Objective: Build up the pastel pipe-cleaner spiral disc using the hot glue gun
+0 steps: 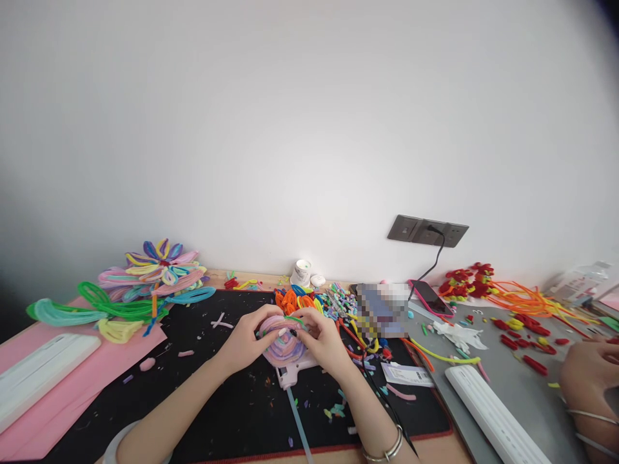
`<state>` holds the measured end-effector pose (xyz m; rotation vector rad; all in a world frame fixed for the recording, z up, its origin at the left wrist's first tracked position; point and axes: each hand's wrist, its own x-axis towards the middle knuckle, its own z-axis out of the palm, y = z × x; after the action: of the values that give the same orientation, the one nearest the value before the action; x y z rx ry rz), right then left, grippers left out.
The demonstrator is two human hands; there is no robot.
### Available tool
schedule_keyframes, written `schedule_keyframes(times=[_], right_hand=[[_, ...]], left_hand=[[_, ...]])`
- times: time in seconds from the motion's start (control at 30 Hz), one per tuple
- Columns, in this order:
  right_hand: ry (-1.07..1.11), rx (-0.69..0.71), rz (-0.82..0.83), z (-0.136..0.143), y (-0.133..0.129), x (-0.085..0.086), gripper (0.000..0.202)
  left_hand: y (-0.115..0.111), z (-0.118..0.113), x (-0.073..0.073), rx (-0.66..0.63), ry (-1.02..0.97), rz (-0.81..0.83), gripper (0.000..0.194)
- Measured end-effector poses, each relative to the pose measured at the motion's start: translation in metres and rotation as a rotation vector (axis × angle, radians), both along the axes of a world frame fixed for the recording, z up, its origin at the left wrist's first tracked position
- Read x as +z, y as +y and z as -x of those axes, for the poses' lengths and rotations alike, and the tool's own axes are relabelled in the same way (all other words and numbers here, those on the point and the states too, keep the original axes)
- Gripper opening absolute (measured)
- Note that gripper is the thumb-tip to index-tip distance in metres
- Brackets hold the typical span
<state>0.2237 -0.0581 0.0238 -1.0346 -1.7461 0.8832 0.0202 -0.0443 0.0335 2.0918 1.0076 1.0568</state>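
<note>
A round coil of pastel pink, purple and blue pipe cleaners (282, 353) is held up in front of me, over the black mat (217, 406). My left hand (246, 338) grips its left edge, thumb on the front face. From the other side my right hand (323, 336) pinches the coil near its upper right, where a bit of green shows. Some fingertips are hidden behind it. Just under the coil lies a pale glue gun (289, 376), partly covered, with a translucent glue stick (298, 422) running toward me.
Pipe-cleaner flowers (164, 267) lie at the left on pink paper (120, 361), near a white bar (43, 374). Orange pipe cleaners (290, 301) and scraps are behind my hands. A pink-edged phone (432, 298), a cable (439, 254) and another person's hand (587, 367) are at the right.
</note>
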Motion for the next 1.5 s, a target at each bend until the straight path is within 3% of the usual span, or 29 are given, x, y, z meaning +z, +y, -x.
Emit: schedule_keyframes(times=[0.27,0.7,0.87,1.03,1.2,1.37,1.5], right_hand=[[0.033,-0.04,0.021,0.0,-0.003,0.007,0.03],[0.22,-0.249,-0.008,-0.015,0.008,0.0,0.028],[0.16,-0.275,-0.008,-0.016,0.008,0.001,0.029],[0.174,-0.273,0.008,-0.017,0.01,-0.001,0.013],[0.23,-0.287,0.048,-0.015,0.01,-0.001,0.027],[0.254,-0.294,0.059,-0.011,0.009,0.001,0.035],[0.205,-0.269,0.071,-0.009,0.008,0.005,0.027]], left_hand=[[0.002,-0.001,-0.005,0.055,-0.061,-0.002,0.018],[0.014,0.002,-0.019,0.344,-0.29,-0.045,0.025],[0.016,0.002,-0.022,0.351,-0.283,-0.041,0.026],[0.017,0.003,-0.025,0.329,-0.29,-0.018,0.028],[0.018,0.003,-0.026,0.331,-0.316,0.004,0.028],[0.018,0.001,-0.02,0.33,-0.439,0.072,0.03],[0.019,0.0,-0.015,0.332,-0.608,0.186,0.037]])
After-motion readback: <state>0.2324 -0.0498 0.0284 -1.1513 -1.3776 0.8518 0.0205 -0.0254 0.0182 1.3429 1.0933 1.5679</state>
